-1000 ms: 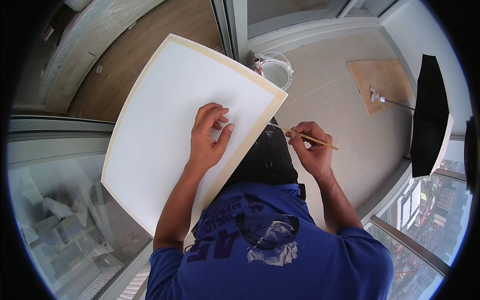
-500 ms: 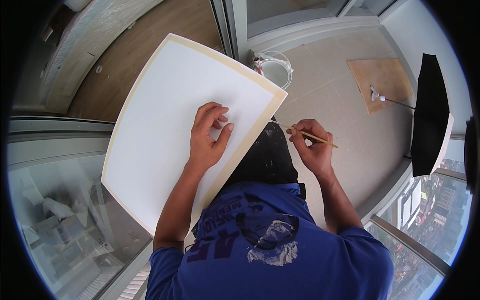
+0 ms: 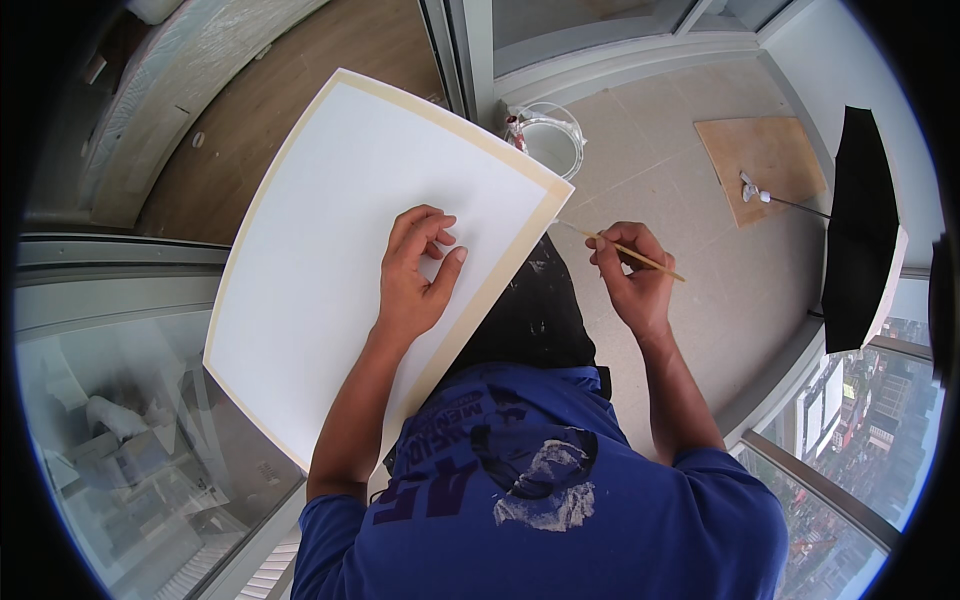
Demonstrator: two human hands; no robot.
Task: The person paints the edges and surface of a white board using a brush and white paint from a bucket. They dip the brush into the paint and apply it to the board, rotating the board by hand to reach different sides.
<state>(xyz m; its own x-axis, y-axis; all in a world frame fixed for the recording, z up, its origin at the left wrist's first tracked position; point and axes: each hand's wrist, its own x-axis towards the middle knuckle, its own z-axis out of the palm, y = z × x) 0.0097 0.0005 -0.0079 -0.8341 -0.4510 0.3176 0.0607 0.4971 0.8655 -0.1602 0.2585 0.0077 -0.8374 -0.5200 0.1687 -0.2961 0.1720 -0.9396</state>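
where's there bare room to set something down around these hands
Bare grey tiled floor lies between the round white bucket and the flat light-brown wooden board. The white rectangular panel with a beige border is bare left of the left hand. Crowded: the panel's right corner, with the bucket beyond and the thin wooden paintbrush in the right hand nearby.

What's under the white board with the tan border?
The white board overlaps the black legwear, which shows beyond its lower-right edge; anything else underneath is covered.
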